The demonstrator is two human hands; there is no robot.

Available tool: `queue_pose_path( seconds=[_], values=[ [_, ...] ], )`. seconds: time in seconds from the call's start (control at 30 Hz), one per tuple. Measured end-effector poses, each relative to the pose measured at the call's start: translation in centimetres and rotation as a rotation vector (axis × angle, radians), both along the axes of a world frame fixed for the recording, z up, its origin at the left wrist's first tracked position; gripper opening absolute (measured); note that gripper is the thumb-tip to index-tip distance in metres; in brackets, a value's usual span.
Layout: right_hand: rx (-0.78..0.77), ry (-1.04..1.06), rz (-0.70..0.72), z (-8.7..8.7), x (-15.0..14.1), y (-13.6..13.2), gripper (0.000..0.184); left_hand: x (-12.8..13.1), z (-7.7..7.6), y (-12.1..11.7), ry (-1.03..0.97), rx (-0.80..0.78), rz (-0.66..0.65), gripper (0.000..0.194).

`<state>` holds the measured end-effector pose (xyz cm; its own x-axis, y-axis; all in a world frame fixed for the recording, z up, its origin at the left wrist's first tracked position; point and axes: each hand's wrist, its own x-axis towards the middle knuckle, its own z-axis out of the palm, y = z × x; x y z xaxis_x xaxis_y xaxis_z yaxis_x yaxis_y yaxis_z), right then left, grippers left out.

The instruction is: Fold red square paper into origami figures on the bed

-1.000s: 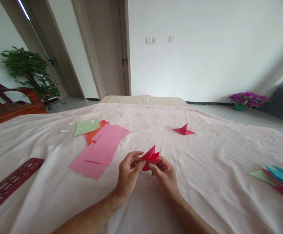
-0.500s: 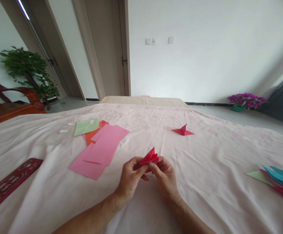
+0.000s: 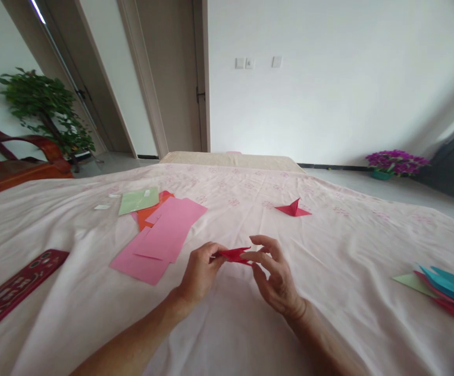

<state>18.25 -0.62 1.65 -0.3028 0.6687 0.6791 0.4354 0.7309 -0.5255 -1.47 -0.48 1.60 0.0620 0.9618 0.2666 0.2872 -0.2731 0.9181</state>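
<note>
A small piece of folded red paper (image 3: 234,255) is pinched at its left end by my left hand (image 3: 199,272). It lies flatter and more sideways, just over the tablecloth. My right hand (image 3: 277,278) has its fingers spread on the paper's right side. One of its fingertips touches or overlaps the red paper, and the thumb is near its lower right corner. Farther off to the right, another folded red paper (image 3: 293,209) rests on the cloth with a point standing up, apart from both hands.
Pink sheets (image 3: 172,230), an orange one (image 3: 145,215) and a pale green packet (image 3: 138,201) lie on the left. A dark red patterned box or case (image 3: 18,292) is at the near left. Folded blue and red papers (image 3: 452,287) are at the right edge. A pale tablecloth (image 3: 329,261) covers everything.
Both hands gripped the red paper with its points up. Now my right hand has let go and spread its fingers, and the paper has turned flatter in my left hand.
</note>
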Motion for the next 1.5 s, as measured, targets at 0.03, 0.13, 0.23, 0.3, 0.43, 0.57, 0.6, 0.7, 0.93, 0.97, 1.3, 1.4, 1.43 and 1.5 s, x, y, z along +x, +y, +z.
queue_pose_path(
  seconds=[0.03, 0.13, 0.23, 0.3, 0.43, 0.57, 0.6, 0.7, 0.93, 0.97, 1.3, 1.4, 1.43, 1.5],
  values=[
    [0.005, -0.014, -0.002, 0.0, 0.2, 0.2, 0.049, -0.2, 0.1, 0.1, 0.032, 0.002, -0.011, 0.013],
    [0.045, -0.093, -0.009, 0.0, 0.6, 0.6, 0.056, -0.5, 0.3, 0.4, 0.079, -0.008, -0.046, 0.013],
    [0.070, -0.201, -0.008, 0.1, 0.6, 0.7, 0.058, -0.6, 0.4, 0.5, 0.083, -0.043, -0.078, 0.013],
    [0.090, -0.266, -0.005, 0.2, 0.6, 0.7, 0.056, -0.6, 0.5, 0.5, 0.049, -0.101, -0.111, 0.013],
    [0.140, -0.327, -0.029, 0.1, 0.6, 0.7, 0.051, -0.8, 0.5, 0.6, -0.035, -0.224, -0.190, 0.019],
    [0.151, -0.332, -0.024, 0.0, 0.8, 0.8, 0.048, -1.4, 0.6, 1.0, -0.039, -0.274, -0.233, 0.022],
    [0.150, -0.329, -0.022, 0.0, 0.8, 0.8, 0.046, -1.6, 0.5, 1.2, -0.031, -0.284, -0.241, 0.023],
    [0.137, -0.323, -0.020, -0.1, 0.9, 0.8, 0.041, -2.1, 0.3, 1.5, -0.015, -0.314, -0.254, 0.025],
    [0.107, -0.291, 0.012, 0.3, 0.9, 0.7, 0.035, -2.7, 0.4, 1.8, -0.030, -0.393, -0.310, 0.025],
    [0.088, -0.274, 0.024, 0.3, 0.8, 0.7, 0.035, -2.7, 0.5, 1.8, -0.032, -0.402, -0.315, 0.025],
    [0.002, -0.199, 0.068, 1.1, 0.8, 0.4, 0.028, -2.4, 1.2, 1.5, 0.001, -0.400, -0.317, 0.021],
    [0.007, -0.195, 0.086, 1.3, 0.6, 0.3, 0.027, -2.4, 1.5, 1.4, 0.012, -0.394, -0.321, 0.021],
    [0.005, -0.190, 0.090, 1.3, 0.5, 0.3, 0.025, -2.4, 1.6, 1.4, 0.011, -0.397, -0.322, 0.021],
    [-0.002, -0.179, 0.098, 1.3, 0.4, 0.3, 0.022, -2.4, 1.8, 1.4, 0.006, -0.409, -0.323, 0.022]
  ],
)
